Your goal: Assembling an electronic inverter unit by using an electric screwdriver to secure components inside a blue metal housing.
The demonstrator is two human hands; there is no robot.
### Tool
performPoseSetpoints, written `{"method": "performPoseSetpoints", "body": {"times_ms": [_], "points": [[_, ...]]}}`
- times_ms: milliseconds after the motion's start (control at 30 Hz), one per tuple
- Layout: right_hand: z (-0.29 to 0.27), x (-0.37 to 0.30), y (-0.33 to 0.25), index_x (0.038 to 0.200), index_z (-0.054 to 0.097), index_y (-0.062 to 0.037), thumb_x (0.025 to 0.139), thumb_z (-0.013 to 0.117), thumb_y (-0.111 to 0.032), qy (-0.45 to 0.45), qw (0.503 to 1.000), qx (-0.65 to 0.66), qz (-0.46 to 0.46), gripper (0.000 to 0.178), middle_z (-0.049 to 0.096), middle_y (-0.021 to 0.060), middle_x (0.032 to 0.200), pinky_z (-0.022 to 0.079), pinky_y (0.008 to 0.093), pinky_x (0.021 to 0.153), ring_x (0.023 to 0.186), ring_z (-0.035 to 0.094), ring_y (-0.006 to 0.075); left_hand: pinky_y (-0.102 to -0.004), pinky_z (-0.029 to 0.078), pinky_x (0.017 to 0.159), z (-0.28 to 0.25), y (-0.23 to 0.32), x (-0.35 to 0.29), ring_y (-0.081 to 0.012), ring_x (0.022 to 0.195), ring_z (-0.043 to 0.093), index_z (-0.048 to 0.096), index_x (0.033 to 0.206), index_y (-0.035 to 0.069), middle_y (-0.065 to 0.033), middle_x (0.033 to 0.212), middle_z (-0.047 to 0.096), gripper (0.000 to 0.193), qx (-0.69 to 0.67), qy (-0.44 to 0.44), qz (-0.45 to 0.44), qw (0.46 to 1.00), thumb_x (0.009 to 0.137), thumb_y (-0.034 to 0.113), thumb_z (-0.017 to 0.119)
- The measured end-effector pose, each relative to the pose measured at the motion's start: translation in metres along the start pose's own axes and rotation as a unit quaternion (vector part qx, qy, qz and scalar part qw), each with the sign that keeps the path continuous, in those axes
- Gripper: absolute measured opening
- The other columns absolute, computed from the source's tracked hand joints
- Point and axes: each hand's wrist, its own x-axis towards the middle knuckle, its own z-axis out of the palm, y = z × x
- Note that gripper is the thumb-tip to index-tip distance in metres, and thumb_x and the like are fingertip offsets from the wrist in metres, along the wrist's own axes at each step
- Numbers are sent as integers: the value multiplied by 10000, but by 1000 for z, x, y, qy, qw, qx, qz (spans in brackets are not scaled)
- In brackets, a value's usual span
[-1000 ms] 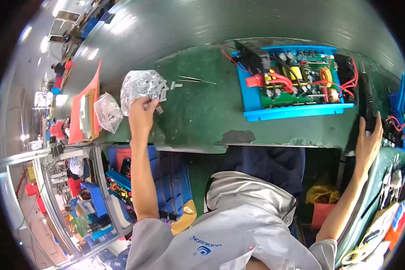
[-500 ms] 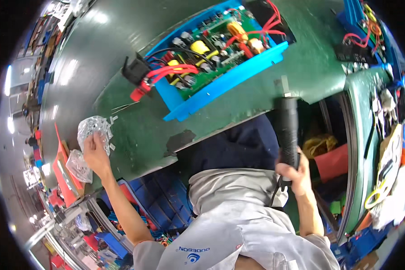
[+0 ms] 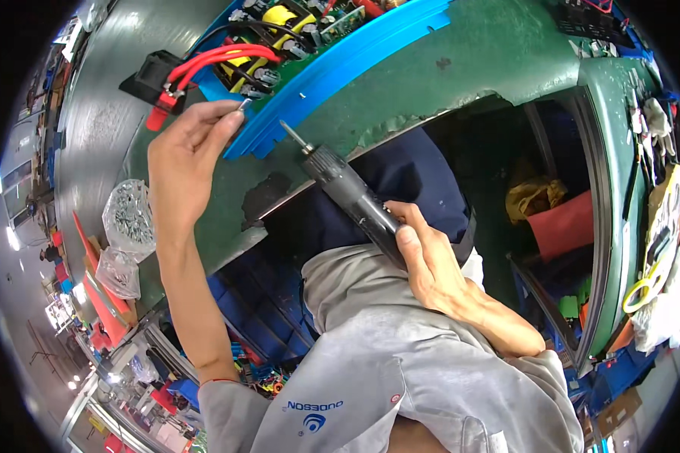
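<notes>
My left hand (image 3: 187, 155) pinches a small screw (image 3: 245, 104) between thumb and fingertips, beside the near left corner of a blue metal housing (image 3: 332, 66). Inside the housing sits a circuit board (image 3: 261, 75) with coils and other parts; the picture's upper edge cuts it off. Red cables (image 3: 223, 54) run from it to a black connector (image 3: 157, 73) behind my left hand. Wrapped around a black electric screwdriver (image 3: 351, 198), my right hand (image 3: 433, 266) holds it over the table's near edge. The screwdriver's bit points up and left toward the housing, apart from it.
On the left lies a clear plastic bag of small metal screws (image 3: 131, 217), with another crumpled clear bag (image 3: 119, 273) beside it. The green table (image 3: 461, 68) has a worn near edge. Yellow-handled scissors (image 3: 642, 291) and gloves hang at the right.
My left hand has moved from the bag of screws to the housing's corner, now pinching a screw. My right hand has swung the screwdriver leftward. The view has shifted, placing the housing higher.
</notes>
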Motion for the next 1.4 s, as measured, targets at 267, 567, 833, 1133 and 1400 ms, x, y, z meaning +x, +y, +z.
{"method": "performPoseSetpoints", "body": {"times_ms": [267, 567, 833, 1133, 1400], "points": [[-3, 7, -1, 1326, 489, -3, 1100, 359, -344, -11, 999, 28, 14, 429, 575, 170, 735, 459, 422, 668, 669, 595, 325, -223, 539, 836, 7, -14, 16, -92, 915, 693, 710, 1085, -58, -62, 993, 743, 153, -17, -44, -3, 999, 963, 27, 677], [-3, 10, 3, 1335, 481, -4, 1107, 335, -349, -12, 999, 26, -19, 438, 534, 137, 698, 435, 402, 639, 620, 554, 278, -211, 530, 828, 4, -8, 17, -70, 903, 670, 718, 1081, -47, -35, 978, 732, 149, 46, -52, -7, 998, 962, 34, 681], [-10, 16, 0, 1334, 515, -5, 1112, 329, -396, -41, 997, 65, 30, 487, 572, 102, 723, 451, 360, 669, 653, 561, 220, -214, 519, 847, 2, -11, 17, -67, 909, 660, 718, 1099, -41, -30, 996, 726, 158, 42, -63, 20, 997, 977, 42, 663], [-22, 12, 14, 1333, 527, 7, 1116, 270, -446, -103, 985, 130, 47, 565, 554, 64, 704, 424, 320, 683, 673, 544, 173, -200, 506, 820, 5, -5, 16, -61, 903, 658, 720, 1115, -31, -22, 991, 727, 171, 69, -47, 4, 997, 977, 54, 668], [-14, 17, 12, 1355, 502, 8, 1114, 292, -431, -72, 990, 118, 10, 543, 482, 98, 605, 380, 386, 586, 548, 496, 220, -206, 510, 823, 2, -8, 17, -63, 911, 661, 719, 1118, -34, -25, 1006, 730, 178, 99, -41, -14, 994, 978, 64, 667]]}}
